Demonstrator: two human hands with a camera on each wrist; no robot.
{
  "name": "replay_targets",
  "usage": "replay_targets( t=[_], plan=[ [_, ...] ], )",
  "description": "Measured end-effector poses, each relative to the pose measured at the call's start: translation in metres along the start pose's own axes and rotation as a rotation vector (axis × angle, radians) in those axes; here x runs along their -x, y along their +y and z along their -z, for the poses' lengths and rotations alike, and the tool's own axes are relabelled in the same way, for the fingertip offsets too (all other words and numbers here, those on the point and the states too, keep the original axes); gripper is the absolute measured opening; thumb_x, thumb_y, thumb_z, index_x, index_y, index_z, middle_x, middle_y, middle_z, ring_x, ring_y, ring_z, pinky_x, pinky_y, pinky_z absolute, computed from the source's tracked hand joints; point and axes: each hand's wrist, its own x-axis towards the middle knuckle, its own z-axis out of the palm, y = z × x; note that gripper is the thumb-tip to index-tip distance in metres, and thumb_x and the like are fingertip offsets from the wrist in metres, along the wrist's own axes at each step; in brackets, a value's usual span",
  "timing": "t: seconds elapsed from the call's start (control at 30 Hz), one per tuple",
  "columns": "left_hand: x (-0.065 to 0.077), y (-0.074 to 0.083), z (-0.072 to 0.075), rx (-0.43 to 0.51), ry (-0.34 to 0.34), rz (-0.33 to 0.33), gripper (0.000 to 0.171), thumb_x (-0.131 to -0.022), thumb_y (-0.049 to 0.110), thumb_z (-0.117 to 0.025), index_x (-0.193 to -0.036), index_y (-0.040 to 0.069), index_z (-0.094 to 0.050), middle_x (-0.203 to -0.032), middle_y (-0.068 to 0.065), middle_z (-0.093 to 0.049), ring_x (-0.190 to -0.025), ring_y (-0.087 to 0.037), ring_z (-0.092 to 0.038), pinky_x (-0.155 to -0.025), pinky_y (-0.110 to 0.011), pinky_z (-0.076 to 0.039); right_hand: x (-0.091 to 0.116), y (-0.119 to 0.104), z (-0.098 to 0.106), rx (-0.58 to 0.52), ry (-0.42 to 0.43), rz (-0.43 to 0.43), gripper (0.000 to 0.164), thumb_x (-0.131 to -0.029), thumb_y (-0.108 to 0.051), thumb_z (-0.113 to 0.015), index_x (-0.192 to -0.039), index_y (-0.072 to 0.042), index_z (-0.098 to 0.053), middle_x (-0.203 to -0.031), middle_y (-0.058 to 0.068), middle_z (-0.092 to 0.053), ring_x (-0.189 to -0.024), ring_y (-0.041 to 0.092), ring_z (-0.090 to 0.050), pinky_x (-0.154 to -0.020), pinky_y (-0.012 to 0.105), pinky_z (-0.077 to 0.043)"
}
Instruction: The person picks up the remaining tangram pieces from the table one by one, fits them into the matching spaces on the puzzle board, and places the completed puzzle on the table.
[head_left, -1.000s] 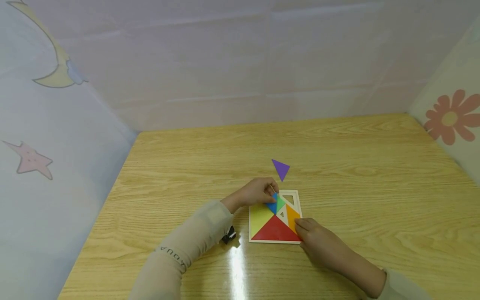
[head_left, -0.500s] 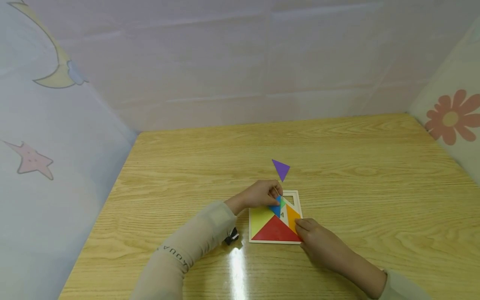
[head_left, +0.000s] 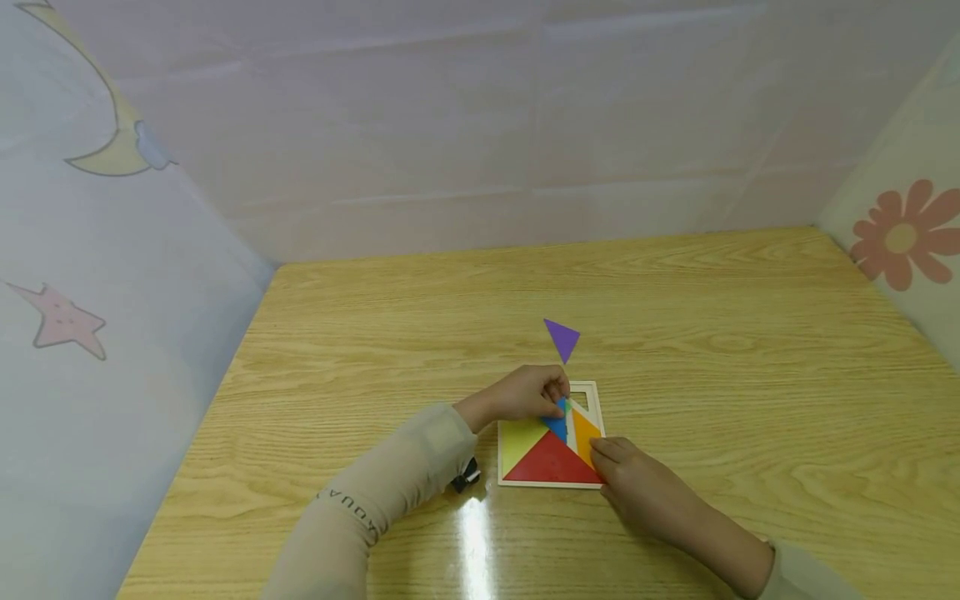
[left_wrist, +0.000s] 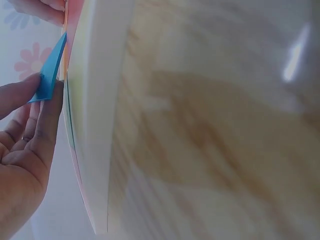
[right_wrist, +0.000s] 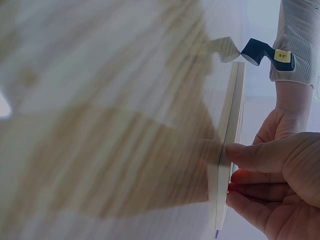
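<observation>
A tangram board [head_left: 551,485] with a pale wooden rim lies on the table. In it sit a yellow piece [head_left: 517,442], a red triangle [head_left: 551,462] and an orange parallelogram [head_left: 586,434]; a sliver of green shows beside the left fingers. My left hand [head_left: 525,393] pinches a blue tangram piece [left_wrist: 51,75] by its edge, tilted over the board's upper part. Its full outline is partly covered by the fingers. At the lower right corner, my right hand [head_left: 643,492] grips the board, thumb against the side edge and fingertips by the orange piece.
A purple triangle [head_left: 563,339] lies on the wooden table [head_left: 712,350] just beyond the board. A small black device [right_wrist: 270,55] is worn at the left wrist. Printed cloth walls [head_left: 390,150] stand behind and at both sides.
The left hand has shifted slightly right and toward the person with the blue piece, covering more of the green piece and the small triangular gap. The right hand stays still.
</observation>
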Motion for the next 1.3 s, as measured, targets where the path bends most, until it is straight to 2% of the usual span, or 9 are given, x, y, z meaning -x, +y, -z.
replay_targets(
  t=[0.33, 0.67, 1.3],
  plan=[
    [-0.0014, 0.0004, -0.0015, -0.084, -0.012, -0.020, 0.014, -0.076, 0.005, -0.064, -0.084, 0.006, -0.053, -0.075, 0.002, -0.053, -0.070, -0.006, -0.050, -0.061, -0.015, -0.044, 0.0000, 0.0010, -0.0022, 0.007, 0.040, 0.018, 0.028, -0.066, -0.001, -0.067, -0.090, 0.009, -0.058, -0.096, 0.018, -0.056, -0.088, 0.029, -0.053, -0.072, 0.036, -0.048],
    [-0.0013, 0.0015, -0.0028, -0.124, -0.024, -0.034, 0.014, -0.077, 0.006, -0.064, -0.086, 0.005, -0.053, -0.077, 0.002, -0.053, -0.071, -0.006, -0.050, -0.061, -0.013, -0.044, -0.0004, 0.0004, -0.0025, 0.015, 0.046, 0.017, 0.030, -0.064, -0.001, -0.070, -0.089, 0.008, -0.058, -0.096, 0.018, -0.056, -0.088, 0.028, -0.053, -0.072, 0.035, -0.048],
    [-0.0036, 0.0018, -0.0088, -0.228, -0.049, -0.071, 0.016, -0.076, 0.008, -0.065, -0.085, 0.008, -0.052, -0.077, 0.004, -0.054, -0.071, -0.003, -0.050, -0.062, -0.010, -0.042, 0.0007, -0.0006, -0.0017, 0.005, 0.022, -0.002, 0.030, -0.066, -0.001, -0.069, -0.093, 0.010, -0.058, -0.098, 0.019, -0.056, -0.090, 0.029, -0.053, -0.073, 0.035, -0.048]
  ],
)
